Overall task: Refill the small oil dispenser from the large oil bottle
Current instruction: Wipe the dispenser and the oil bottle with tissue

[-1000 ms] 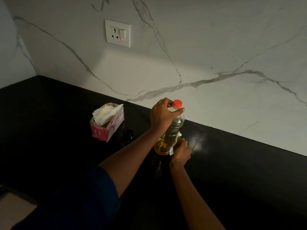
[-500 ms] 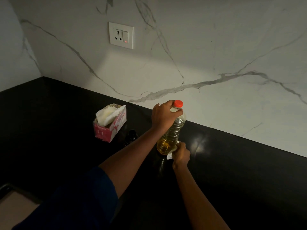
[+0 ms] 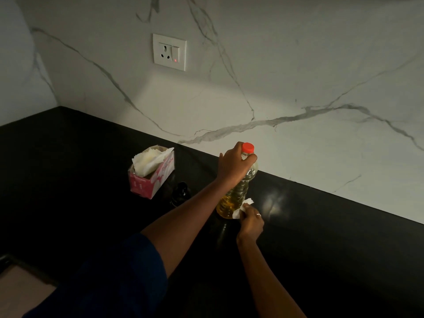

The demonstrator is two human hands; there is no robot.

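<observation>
The large oil bottle [image 3: 238,191] stands upright on the black counter [image 3: 321,237], clear plastic with an orange cap and yellow oil in its lower part. My left hand [image 3: 234,165] grips its neck just under the cap. My right hand [image 3: 251,220] holds a crumpled white tissue [image 3: 241,208] against the bottle's base on its right side. The small dark oil dispenser [image 3: 181,195] stands to the left of the bottle, partly lost in the dim light.
A pink tissue box [image 3: 151,177] with white tissues sticking out stands left of the dispenser. The marble wall behind carries a white socket and switch [image 3: 169,52]. A counter edge or opening [image 3: 13,267] shows at the lower left.
My right hand with the tissue has slid down the bottle's right side toward its base. The left hand keeps its grip on the neck. The view has shifted a little.
</observation>
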